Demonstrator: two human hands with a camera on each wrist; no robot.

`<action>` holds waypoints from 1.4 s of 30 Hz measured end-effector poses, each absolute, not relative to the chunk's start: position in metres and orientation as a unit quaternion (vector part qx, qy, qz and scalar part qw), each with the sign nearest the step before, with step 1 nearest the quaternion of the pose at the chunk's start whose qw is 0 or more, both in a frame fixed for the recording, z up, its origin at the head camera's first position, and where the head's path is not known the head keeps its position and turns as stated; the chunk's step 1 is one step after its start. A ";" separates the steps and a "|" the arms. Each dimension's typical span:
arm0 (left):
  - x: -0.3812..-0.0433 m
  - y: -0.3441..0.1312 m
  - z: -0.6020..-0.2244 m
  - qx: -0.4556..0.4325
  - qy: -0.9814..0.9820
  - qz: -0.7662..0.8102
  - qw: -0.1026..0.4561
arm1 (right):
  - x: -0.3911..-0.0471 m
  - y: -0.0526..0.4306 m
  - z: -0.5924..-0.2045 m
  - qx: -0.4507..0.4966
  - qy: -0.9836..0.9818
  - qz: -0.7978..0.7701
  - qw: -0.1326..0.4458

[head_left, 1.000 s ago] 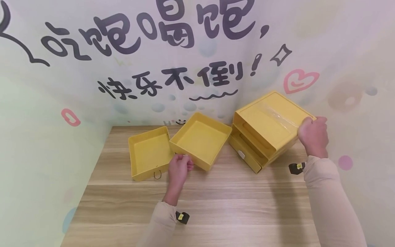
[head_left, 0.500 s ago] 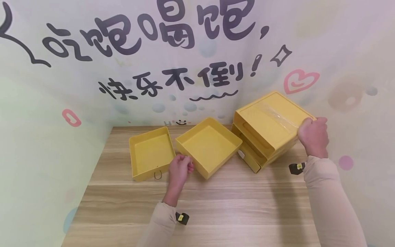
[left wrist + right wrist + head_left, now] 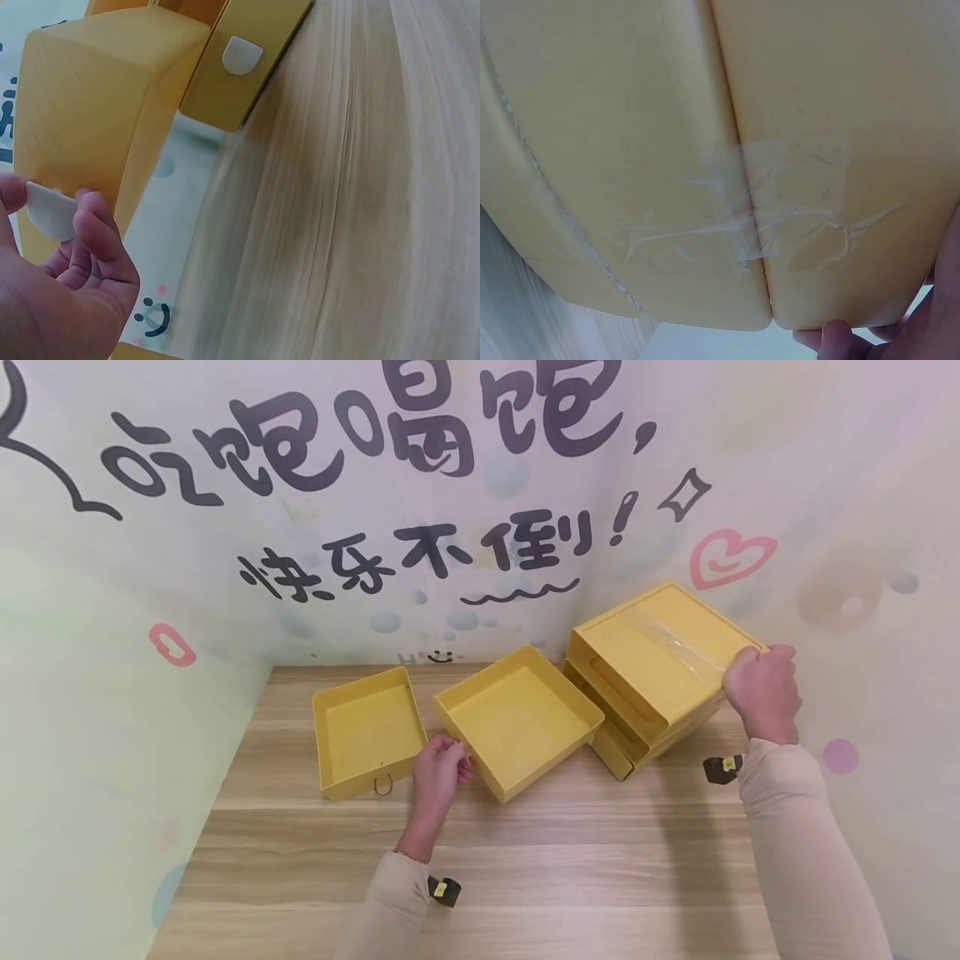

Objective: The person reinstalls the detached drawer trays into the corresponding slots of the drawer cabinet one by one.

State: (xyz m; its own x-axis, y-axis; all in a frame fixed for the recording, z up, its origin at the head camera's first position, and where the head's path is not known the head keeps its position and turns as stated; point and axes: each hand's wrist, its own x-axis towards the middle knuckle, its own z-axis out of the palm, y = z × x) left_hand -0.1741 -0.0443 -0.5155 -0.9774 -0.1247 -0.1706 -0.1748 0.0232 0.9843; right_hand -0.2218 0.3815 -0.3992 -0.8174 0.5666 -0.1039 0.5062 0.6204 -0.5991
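In the head view, my left hand [image 3: 438, 772] holds an open-topped yellow drawer [image 3: 521, 718] by its front. Fingers and thumb pinch the white pull tab [image 3: 52, 214], as the left wrist view shows. This drawer is held at an angle, its right corner overlapping the lower front of a yellow drawer cabinet [image 3: 660, 652]. My right hand [image 3: 763, 689] grips the cabinet at its right top corner. Clear tape [image 3: 780, 217] crosses a seam on the cabinet in the right wrist view. The cabinet's upper slot is open; a lower drawer [image 3: 202, 94] with a white tab sits below.
A second yellow drawer [image 3: 371, 731] rests on the wooden table [image 3: 525, 868] at left, a thin dark loop [image 3: 383, 785] at its front. Behind stands a wall [image 3: 480, 552] with dark lettering. Both wrists wear small black devices.
The drawer in my left hand has swung right and its near corner has come closer, now overlapping the cabinet's lower front. My left hand barely shifts; the right hand and cabinet stay put.
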 end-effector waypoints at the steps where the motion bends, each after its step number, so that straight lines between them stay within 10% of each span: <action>1: -0.174 -0.044 -0.516 -0.100 0.714 0.692 0.018 | -0.222 0.382 -0.399 -0.298 -0.899 0.317 0.048; 42: -0.156 -0.027 -0.490 -0.047 0.710 0.700 0.055 | -0.222 0.383 -0.401 -0.302 -0.892 0.333 0.049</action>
State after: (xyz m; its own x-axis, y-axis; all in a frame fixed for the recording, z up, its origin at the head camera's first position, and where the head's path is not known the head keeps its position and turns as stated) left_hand -0.1558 -0.0270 -0.4903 -0.9895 0.0096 -0.1441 -0.1439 0.0147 0.9895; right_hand -0.2220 0.3834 -0.4012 -0.8130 0.5711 -0.1133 0.5059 0.5966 -0.6230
